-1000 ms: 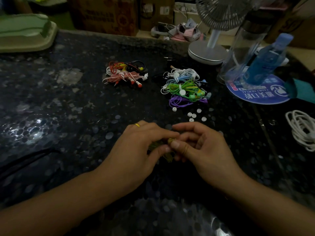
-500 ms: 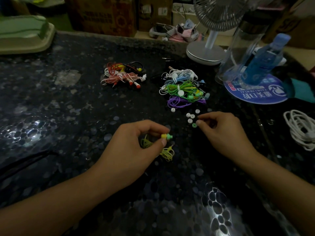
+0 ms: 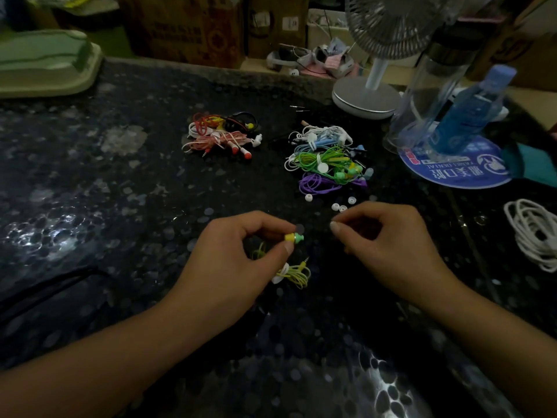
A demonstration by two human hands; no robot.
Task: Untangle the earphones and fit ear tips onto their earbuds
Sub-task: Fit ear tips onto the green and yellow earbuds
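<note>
My left hand (image 3: 241,260) pinches a yellow earbud with a green nozzle (image 3: 294,237) between thumb and forefinger, just above the dark speckled table (image 3: 120,206). The earbud's yellow cable (image 3: 297,273) lies coiled under the hand. My right hand (image 3: 388,239) hovers to its right, fingers curled, with thumb and forefinger pinched together; a small ear tip seems to sit between them but is mostly hidden. Several loose white ear tips (image 3: 340,208) lie just beyond my right hand.
A green, blue and purple earphone pile (image 3: 325,164) and a red and white pile (image 3: 220,137) lie further back. Fan base (image 3: 366,96), blue bottle (image 3: 473,110) on a blue disc (image 3: 452,176) and a white cable coil (image 3: 536,233) stand right. Green tray (image 3: 45,61) far left.
My hands parted. The right one reached to the loose ear tips, closed its fingertips at a green tip, and has drawn back toward the earbud held in my left hand.
</note>
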